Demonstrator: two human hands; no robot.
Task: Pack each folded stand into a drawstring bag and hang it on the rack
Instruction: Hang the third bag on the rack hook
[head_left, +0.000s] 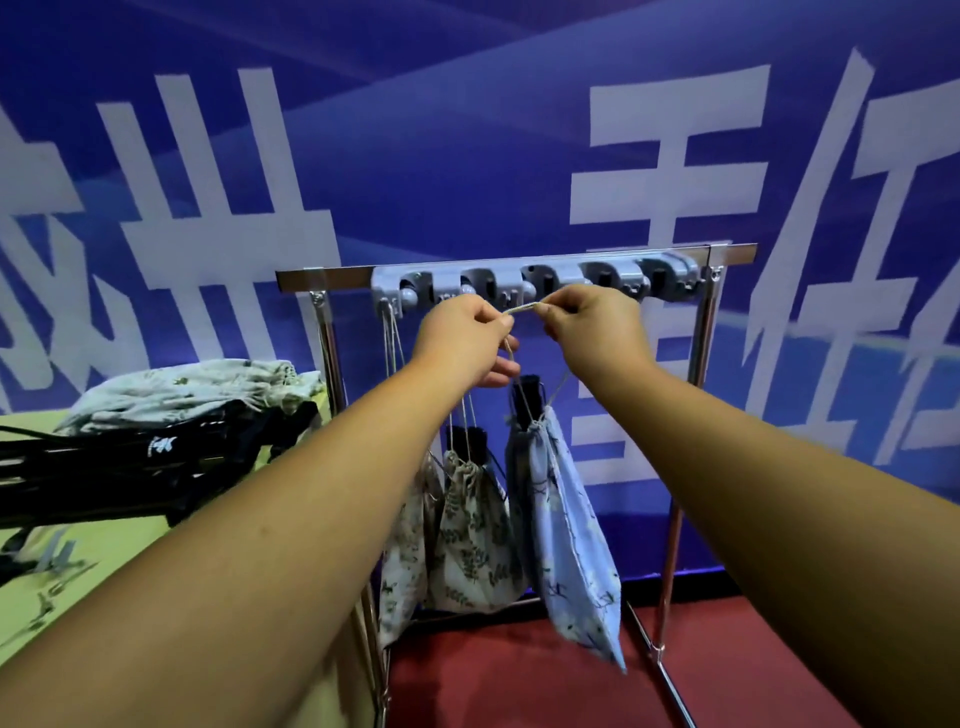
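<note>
Rack (675, 415) of chromed tubes stands just beyond both hands, its top bar carrying a grey hook strip (535, 283) right behind the fingers. Left of the hands, a desk (130, 551) holds a heap of black folded stands (104, 457) with pale drawstring bags (182, 389) piled on top. Both bare forearms reach forward and up, nearly straight, hands side by side at the height of the hooks. Below the fingers hangs a blue drawstring bag (571, 545) with a dark stand top (527, 397) poking out of its mouth; two leaf-printed bags (467, 535) hang from hooks lower left of it. Left hand (465, 338) and right hand (592, 325) each pinch the cord loop (519, 310) between thumb and forefinger, stretching it taut between them, just in front of the hooks.
</note>
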